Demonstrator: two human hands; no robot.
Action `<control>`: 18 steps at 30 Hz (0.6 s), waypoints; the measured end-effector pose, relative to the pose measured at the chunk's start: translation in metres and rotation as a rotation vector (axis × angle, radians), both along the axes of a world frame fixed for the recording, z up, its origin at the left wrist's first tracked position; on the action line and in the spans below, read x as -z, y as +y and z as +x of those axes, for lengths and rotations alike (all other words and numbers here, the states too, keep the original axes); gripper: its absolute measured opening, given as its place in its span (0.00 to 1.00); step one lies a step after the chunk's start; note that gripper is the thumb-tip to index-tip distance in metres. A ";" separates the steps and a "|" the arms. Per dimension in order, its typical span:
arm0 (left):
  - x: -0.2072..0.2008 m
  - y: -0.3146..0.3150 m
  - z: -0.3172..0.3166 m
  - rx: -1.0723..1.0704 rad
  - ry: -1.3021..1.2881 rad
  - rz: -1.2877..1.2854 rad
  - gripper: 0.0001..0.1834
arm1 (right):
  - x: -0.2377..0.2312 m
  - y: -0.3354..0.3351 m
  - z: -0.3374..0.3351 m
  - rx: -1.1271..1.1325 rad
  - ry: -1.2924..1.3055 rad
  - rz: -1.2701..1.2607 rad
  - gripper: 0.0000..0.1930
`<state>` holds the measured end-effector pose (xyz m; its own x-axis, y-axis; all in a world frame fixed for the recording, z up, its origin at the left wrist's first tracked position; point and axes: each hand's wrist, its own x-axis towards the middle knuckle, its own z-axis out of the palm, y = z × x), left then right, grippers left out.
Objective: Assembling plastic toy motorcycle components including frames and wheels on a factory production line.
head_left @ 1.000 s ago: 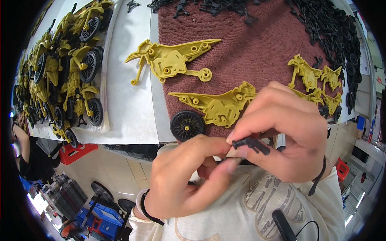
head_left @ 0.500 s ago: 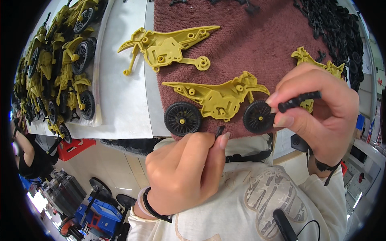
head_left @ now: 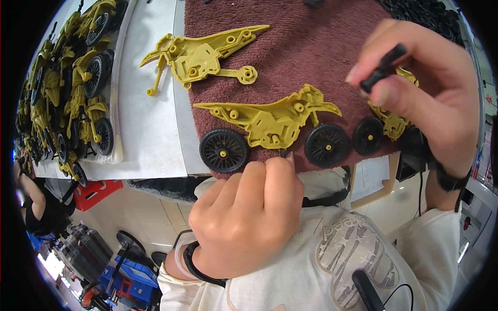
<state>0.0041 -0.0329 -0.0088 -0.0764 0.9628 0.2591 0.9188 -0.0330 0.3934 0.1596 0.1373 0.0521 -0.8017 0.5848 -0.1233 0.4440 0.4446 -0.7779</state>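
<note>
A yellow toy motorcycle body half [head_left: 275,124] lies inner side up on the cloth, with a black rear wheel [head_left: 223,150] and a black front wheel [head_left: 327,145] at its ends. Just below its lower edge, my left hand [head_left: 249,215] pinches a small black plastic part [head_left: 282,153], mostly hidden by the fingers. Raised above the cloth at the right, my right hand [head_left: 420,88] grips a black toy handlebar [head_left: 383,68] between thumb and fingers. Farther left lies another yellow body half [head_left: 199,59] without wheels.
Beyond my right hand is a third yellow body [head_left: 389,122] with a black wheel [head_left: 368,136]. Black parts [head_left: 430,18] are heaped at the far right of the brown cloth [head_left: 290,57]. Finished yellow toy motorcycles [head_left: 72,83] crowd the left. Another person's arm [head_left: 32,194] shows far left.
My left hand has brought the small black part up to the lower edge of the near body half. My right hand has moved up and away from the front wheel, still holding the handlebar.
</note>
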 end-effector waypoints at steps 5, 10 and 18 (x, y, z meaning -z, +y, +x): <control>0.002 -0.002 -0.008 -0.001 0.090 -0.070 0.10 | -0.010 0.016 -0.046 -0.365 -0.145 0.137 0.11; 0.007 -0.002 -0.003 0.057 0.201 0.036 0.08 | -0.027 0.018 -0.061 -0.481 -0.296 0.043 0.10; -0.002 0.001 -0.002 0.047 0.164 -0.075 0.10 | -0.031 0.044 -0.092 -0.515 -0.478 -0.203 0.10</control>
<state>0.0020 -0.0315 -0.0065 0.0066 0.9814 0.1916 0.9690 -0.0536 0.2412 0.0680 0.1815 0.0826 -0.8004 0.0765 -0.5946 0.5290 0.5566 -0.6405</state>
